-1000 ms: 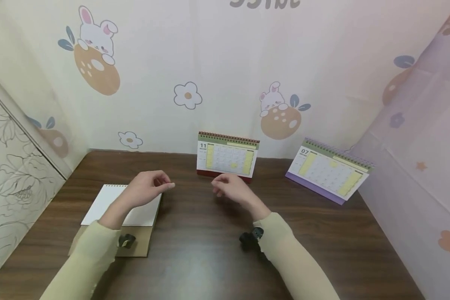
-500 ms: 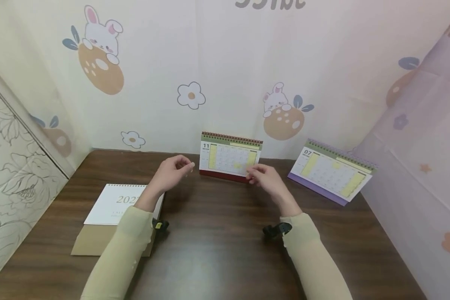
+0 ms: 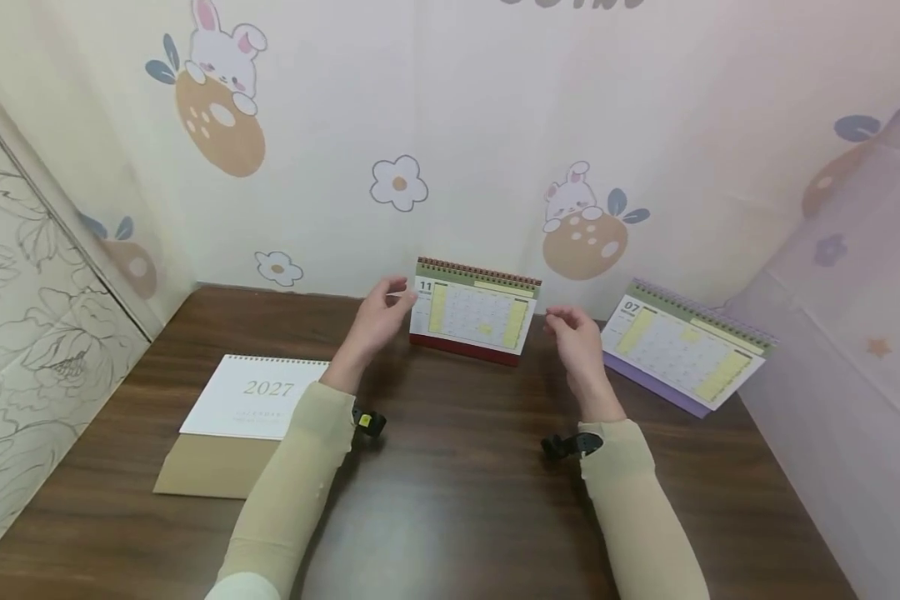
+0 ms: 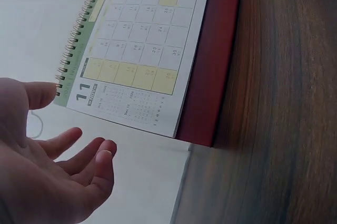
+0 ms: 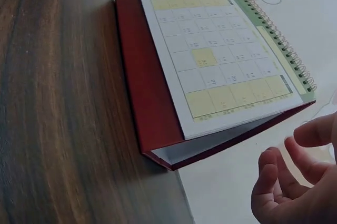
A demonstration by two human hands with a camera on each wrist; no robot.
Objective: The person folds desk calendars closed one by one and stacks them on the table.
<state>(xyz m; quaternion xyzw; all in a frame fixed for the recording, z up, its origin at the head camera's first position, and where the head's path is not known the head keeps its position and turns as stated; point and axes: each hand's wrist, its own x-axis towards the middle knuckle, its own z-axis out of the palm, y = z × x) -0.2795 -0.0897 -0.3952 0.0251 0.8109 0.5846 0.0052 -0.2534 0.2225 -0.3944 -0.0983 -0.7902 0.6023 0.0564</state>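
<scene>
A desk calendar with a dark red base [image 3: 474, 310], turned to page 11, stands propped at the back of the wooden table. My left hand [image 3: 381, 318] is at its left edge, the thumb overlapping the page corner in the head view. In the left wrist view the left hand's fingers [image 4: 100, 176] are spread and loosely bent beside the calendar [image 4: 142, 39], gripping nothing. Just off the calendar's right edge is my right hand [image 3: 576, 337]. The right wrist view shows its relaxed fingers [image 5: 268, 176] next to the open side of the triangular stand [image 5: 158, 147], holding nothing.
To the right stands a purple-based calendar [image 3: 682, 346] showing 07, close to my right hand. A white 2027 calendar [image 3: 247, 408] on a tan base sits at the left, partly behind my left sleeve. The patterned cloth wall [image 3: 330, 225] rises behind the table.
Both hands have moved right and forward, from in front of the red-based calendar to either side of it. The left sleeve has uncovered most of the 2027 cover. The view has shifted slightly.
</scene>
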